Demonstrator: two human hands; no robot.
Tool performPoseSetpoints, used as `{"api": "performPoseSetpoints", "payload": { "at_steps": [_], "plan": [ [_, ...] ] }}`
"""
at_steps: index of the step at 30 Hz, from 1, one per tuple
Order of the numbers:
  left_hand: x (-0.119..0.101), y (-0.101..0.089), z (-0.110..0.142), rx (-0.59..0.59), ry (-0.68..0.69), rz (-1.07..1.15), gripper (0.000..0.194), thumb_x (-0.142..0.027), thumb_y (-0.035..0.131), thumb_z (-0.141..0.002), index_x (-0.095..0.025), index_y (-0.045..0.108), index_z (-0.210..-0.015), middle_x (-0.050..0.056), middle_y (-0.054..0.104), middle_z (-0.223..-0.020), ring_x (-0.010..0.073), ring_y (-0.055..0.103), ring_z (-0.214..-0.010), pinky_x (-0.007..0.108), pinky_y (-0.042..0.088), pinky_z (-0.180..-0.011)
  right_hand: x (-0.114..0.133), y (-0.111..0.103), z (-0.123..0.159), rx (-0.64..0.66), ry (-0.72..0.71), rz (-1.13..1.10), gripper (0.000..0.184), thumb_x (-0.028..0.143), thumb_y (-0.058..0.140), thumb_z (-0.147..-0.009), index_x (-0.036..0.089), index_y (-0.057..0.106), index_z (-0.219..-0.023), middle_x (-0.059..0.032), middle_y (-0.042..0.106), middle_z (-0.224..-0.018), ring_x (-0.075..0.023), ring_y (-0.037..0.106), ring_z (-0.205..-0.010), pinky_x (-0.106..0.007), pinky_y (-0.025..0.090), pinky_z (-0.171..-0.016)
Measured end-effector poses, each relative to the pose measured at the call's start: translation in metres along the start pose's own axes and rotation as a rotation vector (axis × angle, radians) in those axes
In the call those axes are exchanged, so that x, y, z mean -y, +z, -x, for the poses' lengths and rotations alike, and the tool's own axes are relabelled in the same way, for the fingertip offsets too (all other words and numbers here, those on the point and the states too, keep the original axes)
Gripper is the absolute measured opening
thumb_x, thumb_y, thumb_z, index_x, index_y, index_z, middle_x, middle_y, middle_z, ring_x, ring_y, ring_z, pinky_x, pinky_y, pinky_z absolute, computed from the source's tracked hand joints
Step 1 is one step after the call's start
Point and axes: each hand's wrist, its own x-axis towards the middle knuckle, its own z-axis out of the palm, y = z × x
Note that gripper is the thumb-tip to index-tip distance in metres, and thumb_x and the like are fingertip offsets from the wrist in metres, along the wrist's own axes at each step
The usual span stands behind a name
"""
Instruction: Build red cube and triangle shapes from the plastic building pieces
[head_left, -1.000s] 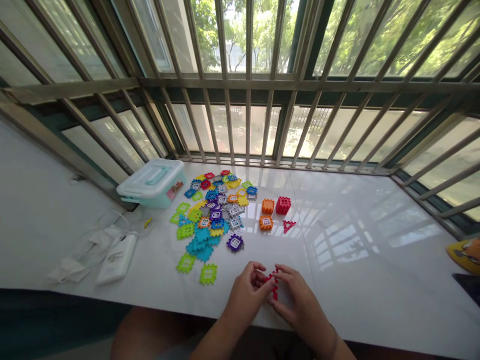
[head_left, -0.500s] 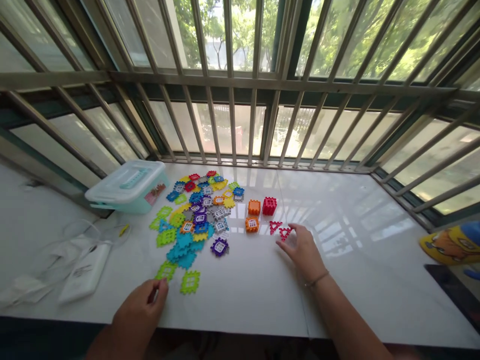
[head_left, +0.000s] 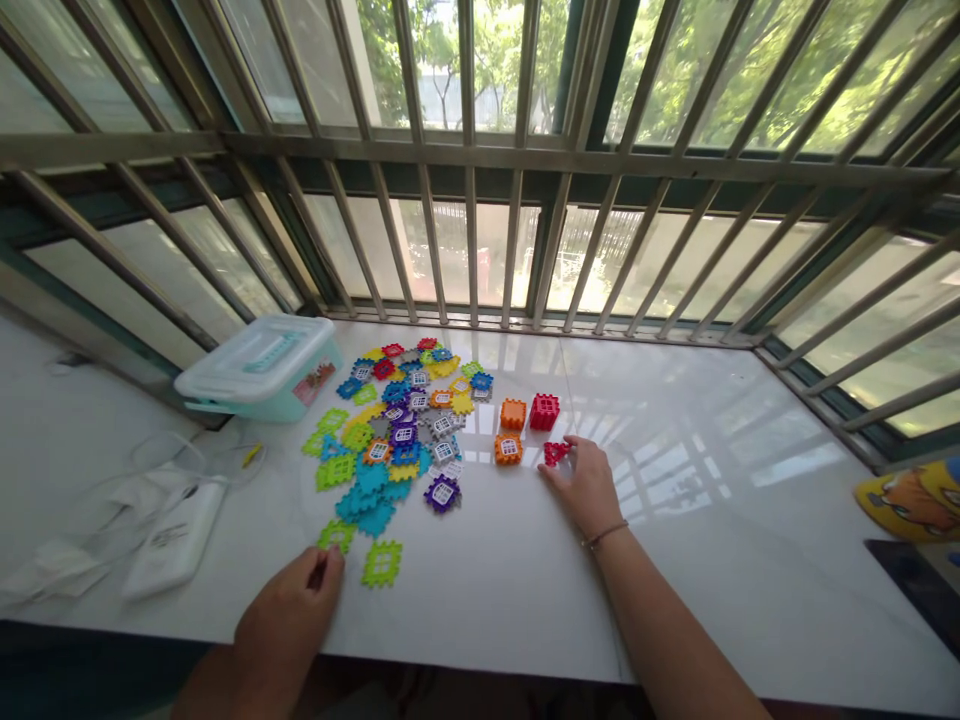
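My right hand (head_left: 591,492) curves its thumb and forefinger around red triangular building pieces (head_left: 556,454), which sit close together or overlap on the white tabletop. Just beyond stand a red cube (head_left: 544,411) and two orange blocks, one plain (head_left: 513,414) and one with a white window (head_left: 508,450). Near the front edge, my left hand (head_left: 291,605) has its fingertips pressed together, and nothing shows in them. Its tips meet the edge of a lime green square piece (head_left: 337,533) or lie right in front of it. Another lime green window piece (head_left: 382,563) lies flat to the right.
Many coloured interlocking pieces (head_left: 367,490) spread over the left middle. A lidded teal box (head_left: 262,365) stands behind them. A white power strip (head_left: 174,533) with cords lies at left. At right are a yellow cartoon item (head_left: 915,500) and a dark flat object (head_left: 911,590). Window bars (head_left: 517,250) close the back.
My right hand has moved left, and the red triangular pieces, which lay side by side, are now bunched together between its fingers. My left hand has shifted slightly forward. The view has tilted slightly.
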Motion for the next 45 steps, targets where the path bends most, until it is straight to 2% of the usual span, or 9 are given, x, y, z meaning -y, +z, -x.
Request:
{"api": "performPoseSetpoints", "payload": {
  "at_steps": [6,17,24,29,35,45],
  "plan": [
    [0.0,0.001,0.002,-0.003,0.004,-0.026,0.035,-0.042,0.057,-0.102,-0.023,0.065,-0.074,0.005,0.069,-0.078,0.02,0.056,-0.071,0.029,0.027,-0.063,0.002,-0.001,-0.001,0.016,0.023,0.03,0.062,0.058,0.076,-0.094,0.017,0.061,-0.138,-0.0178,0.071,-0.13,-0.0376,0.067,-0.122,-0.057,0.055,-0.11],
    [0.013,0.013,0.0,0.003,0.04,-0.095,0.041,-0.049,0.047,-0.107,-0.024,0.063,-0.079,0.006,0.07,-0.083,0.0208,0.058,-0.072,0.03,0.026,-0.064,0.003,0.001,-0.001,0.019,0.016,0.053,0.062,0.056,0.077,-0.093,0.015,0.061,-0.138,-0.0188,0.072,-0.131,-0.0375,0.066,-0.123,-0.056,0.054,-0.11],
    [0.011,0.011,0.0,0.016,0.035,-0.1,0.042,-0.049,0.045,-0.108,-0.024,0.063,-0.079,0.006,0.071,-0.084,0.0214,0.059,-0.074,0.031,0.027,-0.064,0.005,-0.002,0.0,0.091,-0.049,0.02,0.058,0.051,0.073,-0.095,0.017,0.063,-0.141,-0.0155,0.074,-0.131,-0.0348,0.068,-0.122,-0.055,0.053,-0.112],
    [0.008,0.009,0.0,0.022,0.022,-0.101,0.043,-0.049,0.045,-0.109,-0.024,0.064,-0.079,0.006,0.072,-0.084,0.0208,0.058,-0.074,0.031,0.027,-0.063,0.003,-0.003,0.0,0.065,-0.084,-0.034,0.062,0.055,0.073,-0.096,0.017,0.061,-0.142,-0.0174,0.072,-0.133,-0.0352,0.067,-0.124,-0.055,0.054,-0.111],
    [0.003,0.003,0.001,0.031,0.012,-0.089,0.043,-0.048,0.048,-0.108,-0.023,0.065,-0.078,0.006,0.073,-0.085,0.0205,0.057,-0.073,0.03,0.026,-0.063,0.004,-0.003,-0.001,0.056,-0.059,-0.017,0.066,0.065,0.072,-0.096,0.017,0.061,-0.14,-0.0186,0.072,-0.129,-0.0366,0.067,-0.12,-0.058,0.055,-0.109],
    [0.007,0.009,0.002,-0.006,0.028,-0.108,0.042,-0.048,0.047,-0.107,-0.023,0.063,-0.078,0.006,0.07,-0.083,0.0209,0.057,-0.072,0.031,0.026,-0.064,0.006,-0.003,-0.001,0.087,-0.049,0.002,0.065,0.062,0.073,-0.095,0.016,0.062,-0.139,-0.0178,0.073,-0.131,-0.0369,0.067,-0.122,-0.057,0.054,-0.112]
  ]
}}
